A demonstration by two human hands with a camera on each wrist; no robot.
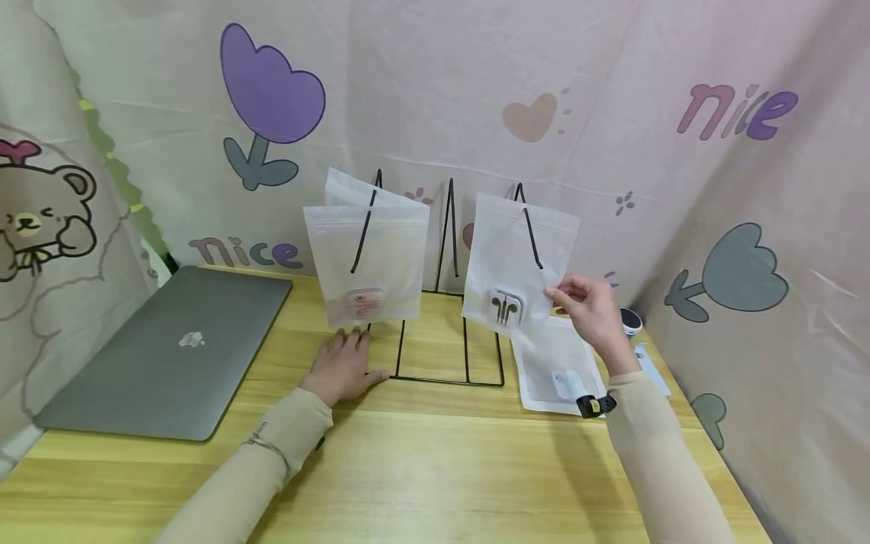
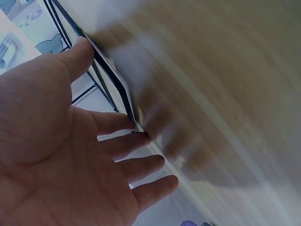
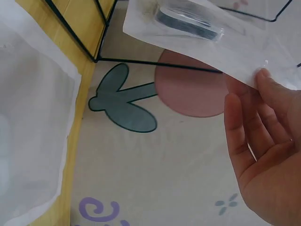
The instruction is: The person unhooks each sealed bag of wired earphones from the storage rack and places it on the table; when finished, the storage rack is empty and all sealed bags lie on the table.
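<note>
A black wire rack (image 1: 448, 380) stands on the table with prongs sticking up and forward. On its right prong hangs a translucent zip bag (image 1: 522, 227) with dark earphones (image 1: 505, 308) in a small case. My right hand (image 1: 590, 313) pinches that bag's right edge between thumb and fingers, also seen in the right wrist view. Two more zip bags hang on the left prong; the front one (image 1: 367, 242) holds pink earphones (image 1: 367, 301). My left hand (image 1: 340, 366) rests with spread fingers on the rack's front left base, touching the wire.
Another zip bag (image 1: 540, 363) with a small white item lies flat at the right. Behind my right wrist are a small round-topped device (image 1: 630, 321) and a light blue piece (image 1: 651, 369). A closed grey laptop (image 1: 170, 347) lies at the left. Printed curtains (image 1: 435, 91) surround the table.
</note>
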